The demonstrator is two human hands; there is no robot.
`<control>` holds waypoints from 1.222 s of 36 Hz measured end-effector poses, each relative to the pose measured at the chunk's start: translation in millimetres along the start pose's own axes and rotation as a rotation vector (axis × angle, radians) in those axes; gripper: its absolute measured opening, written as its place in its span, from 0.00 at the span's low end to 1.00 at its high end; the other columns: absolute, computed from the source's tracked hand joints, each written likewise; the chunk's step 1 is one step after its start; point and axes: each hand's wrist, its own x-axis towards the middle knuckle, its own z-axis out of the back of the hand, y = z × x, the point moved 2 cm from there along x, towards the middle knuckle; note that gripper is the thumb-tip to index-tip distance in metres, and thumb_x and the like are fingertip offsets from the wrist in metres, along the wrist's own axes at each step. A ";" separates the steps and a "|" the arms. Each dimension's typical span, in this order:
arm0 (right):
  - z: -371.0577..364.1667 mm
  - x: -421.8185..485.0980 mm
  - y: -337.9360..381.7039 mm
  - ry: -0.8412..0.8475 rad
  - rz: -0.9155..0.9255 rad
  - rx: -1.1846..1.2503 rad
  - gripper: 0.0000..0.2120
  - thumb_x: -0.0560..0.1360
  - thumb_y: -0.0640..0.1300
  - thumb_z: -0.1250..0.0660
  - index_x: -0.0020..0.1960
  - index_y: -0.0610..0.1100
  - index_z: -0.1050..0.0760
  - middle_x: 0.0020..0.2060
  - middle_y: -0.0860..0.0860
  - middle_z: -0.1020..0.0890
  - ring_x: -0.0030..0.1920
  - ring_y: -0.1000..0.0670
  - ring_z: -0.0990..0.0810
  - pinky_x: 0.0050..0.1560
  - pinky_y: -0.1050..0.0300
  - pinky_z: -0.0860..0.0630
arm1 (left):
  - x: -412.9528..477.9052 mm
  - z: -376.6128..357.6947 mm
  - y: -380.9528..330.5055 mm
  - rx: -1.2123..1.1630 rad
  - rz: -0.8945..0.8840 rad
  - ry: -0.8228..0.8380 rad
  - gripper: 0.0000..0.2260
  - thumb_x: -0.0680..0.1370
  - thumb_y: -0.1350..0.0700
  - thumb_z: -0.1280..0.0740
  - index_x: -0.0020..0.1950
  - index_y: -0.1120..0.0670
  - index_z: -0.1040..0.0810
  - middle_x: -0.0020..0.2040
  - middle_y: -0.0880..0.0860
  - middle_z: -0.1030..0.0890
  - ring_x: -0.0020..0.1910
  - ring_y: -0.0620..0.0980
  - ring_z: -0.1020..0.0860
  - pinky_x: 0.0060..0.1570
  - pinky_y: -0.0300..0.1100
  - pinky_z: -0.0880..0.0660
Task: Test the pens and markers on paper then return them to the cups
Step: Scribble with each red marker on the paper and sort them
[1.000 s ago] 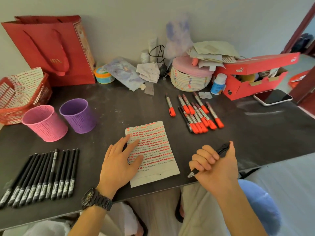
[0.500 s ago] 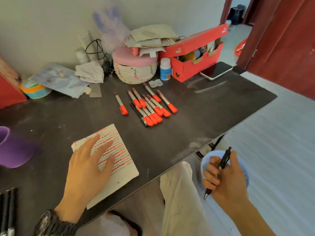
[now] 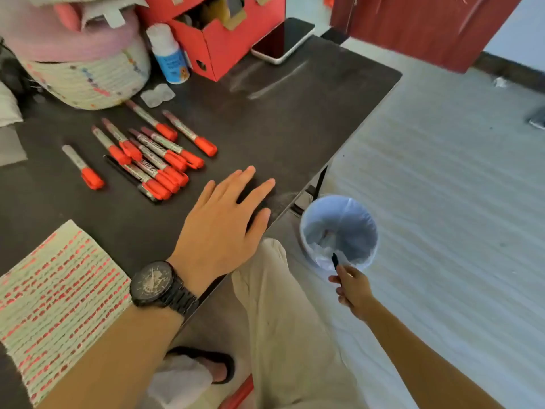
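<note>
Head view, single frame inspected.

L hand [image 3: 224,219]: flat, palm down on table [image 3: 295,113], near right-hand edge. Fingers straight and spread, thumb out; nothing held. Dark wristwatch [image 3: 156,283] on that wrist.

R hand [image 3: 352,286]: off the table, low over the floor, beside the knee. Fingers curled tight round black pen [image 3: 334,257], w/ only a short dark end showing above the fist. Pen end seen against near rim of round bin [image 3: 306,231], lined w/ white bag, on floor just beside table corner. Contact btwn pen and bin: cannot tell.

Paper [image 3: 59,290]: lower left of table, covered in rows of red-orange dashes. L forearm crossing its near-right corner in view.

Red-capped markers [image 3: 165,156]: loose cluster left of table centre, caps toward the person, several touching or overlapping. Single marker [image 3: 84,168] apart, to left of cluster. Second black pen [image 3: 129,178] along cluster's near-left side, touching it.

Back of table, left to right: woven basket [image 3: 88,75] w/ pink lid, white bottle [image 3: 169,54] w/ blue label, open red box [image 3: 224,45], phone [image 3: 280,39] w/ dark screen up, just beside box. Small clear plastic piece [image 3: 156,94] btwn basket and markers.

Below table edge: pale trousers [image 3: 280,320], dark sandal [image 3: 206,364].
</note>
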 end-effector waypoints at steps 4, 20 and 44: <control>-5.2 34.3 -4.7 -0.023 -0.156 -0.104 0.13 0.81 0.53 0.34 0.52 0.42 0.26 0.37 0.48 0.24 0.26 0.53 0.37 0.21 0.63 0.40 | 2.6 -9.2 3.3 -0.069 0.025 -0.011 0.22 0.84 0.48 0.44 0.79 0.45 0.36 0.80 0.51 0.39 0.79 0.52 0.41 0.77 0.55 0.45; -33.7 131.8 45.9 -0.112 -0.188 -0.295 0.14 0.83 0.38 0.44 0.39 0.43 0.32 0.35 0.47 0.26 0.30 0.50 0.30 0.20 0.64 0.32 | 6.4 -15.3 8.2 -0.118 0.050 -0.079 0.21 0.83 0.50 0.43 0.77 0.45 0.32 0.78 0.50 0.36 0.78 0.50 0.40 0.75 0.56 0.43; -42.5 78.4 41.4 -0.035 0.275 -0.973 0.22 0.82 0.42 0.40 0.76 0.48 0.34 0.68 0.42 0.24 0.60 0.41 0.24 0.55 0.52 0.27 | 1.9 -9.9 5.0 -0.123 0.053 -0.074 0.20 0.84 0.51 0.42 0.76 0.45 0.32 0.78 0.50 0.36 0.78 0.49 0.40 0.77 0.53 0.45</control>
